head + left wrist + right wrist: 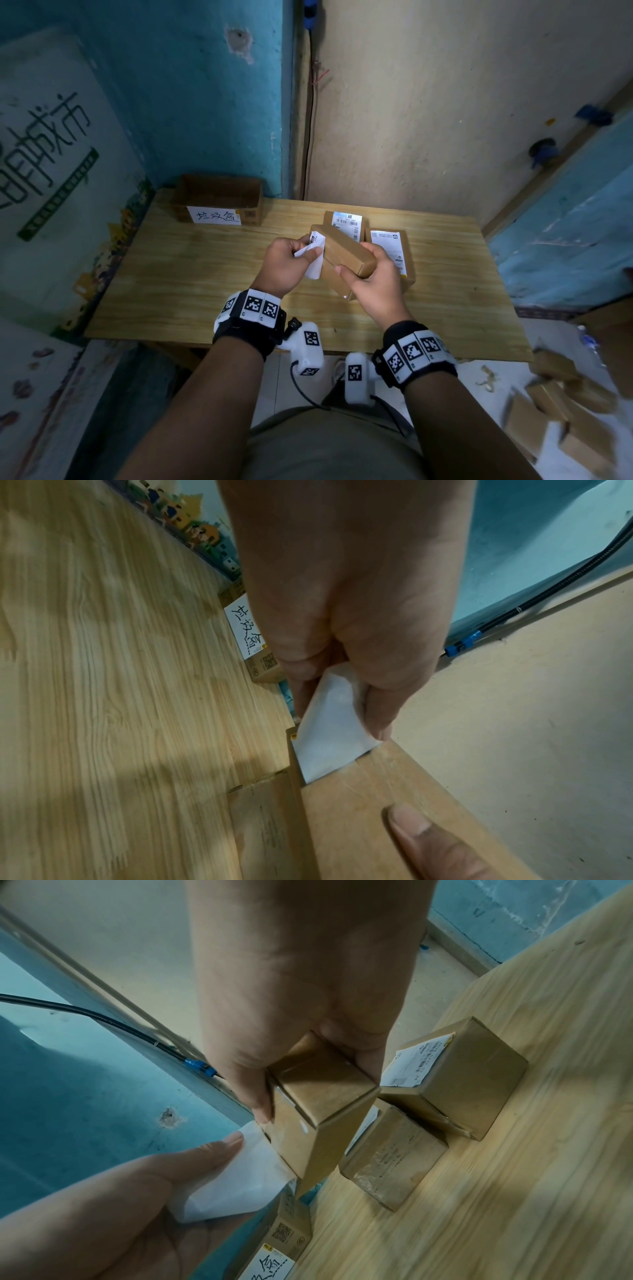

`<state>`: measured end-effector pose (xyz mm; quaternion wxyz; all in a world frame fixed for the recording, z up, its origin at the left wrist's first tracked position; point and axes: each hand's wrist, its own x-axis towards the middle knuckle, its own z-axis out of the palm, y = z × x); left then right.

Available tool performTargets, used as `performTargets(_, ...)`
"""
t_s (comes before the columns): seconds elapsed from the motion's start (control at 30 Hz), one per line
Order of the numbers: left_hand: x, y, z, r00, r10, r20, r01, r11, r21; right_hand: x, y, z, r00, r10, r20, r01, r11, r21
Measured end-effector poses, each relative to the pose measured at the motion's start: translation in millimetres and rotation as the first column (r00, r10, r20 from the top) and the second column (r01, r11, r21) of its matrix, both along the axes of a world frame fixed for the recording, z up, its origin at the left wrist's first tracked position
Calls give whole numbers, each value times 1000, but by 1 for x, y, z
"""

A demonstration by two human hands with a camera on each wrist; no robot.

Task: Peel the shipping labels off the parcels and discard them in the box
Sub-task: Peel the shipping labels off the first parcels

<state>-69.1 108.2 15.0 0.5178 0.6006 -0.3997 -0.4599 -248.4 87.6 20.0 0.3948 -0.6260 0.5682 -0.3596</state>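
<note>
My right hand (pixel 368 274) grips a brown cardboard parcel (pixel 346 253) above the table, thumb on its near face (pixel 428 840) and fingers round its end (pixel 308 1056). My left hand (pixel 291 260) pinches the white shipping label (pixel 313 255), which is peeled back and still joined to the parcel's left edge (pixel 329 739). The label's blank underside (pixel 236 1180) faces the right wrist view. Two more parcels with labels (pixel 347 221) (pixel 390 250) lie on the table behind. The open discard box (pixel 219 198) with a handwritten white sign stands at the table's back left.
The wooden table (pixel 205 274) sits in a corner between a blue wall and a beige wall. Another brown parcel (pixel 394 1156) lies under the held one. Several cardboard parcels (pixel 561 411) are strewn on the floor at the right.
</note>
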Motion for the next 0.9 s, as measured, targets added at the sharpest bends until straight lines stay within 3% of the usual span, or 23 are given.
performTargets(0.63,-1,8,5,997,4,-75,-2,999,34,-2,8,2,1000,6,-9,-6,1000,25)
performTargets(0.9,-1,6,5,999,-33,-19,33,999,39,-6,5,1,1000,-15,-8,16,999,33)
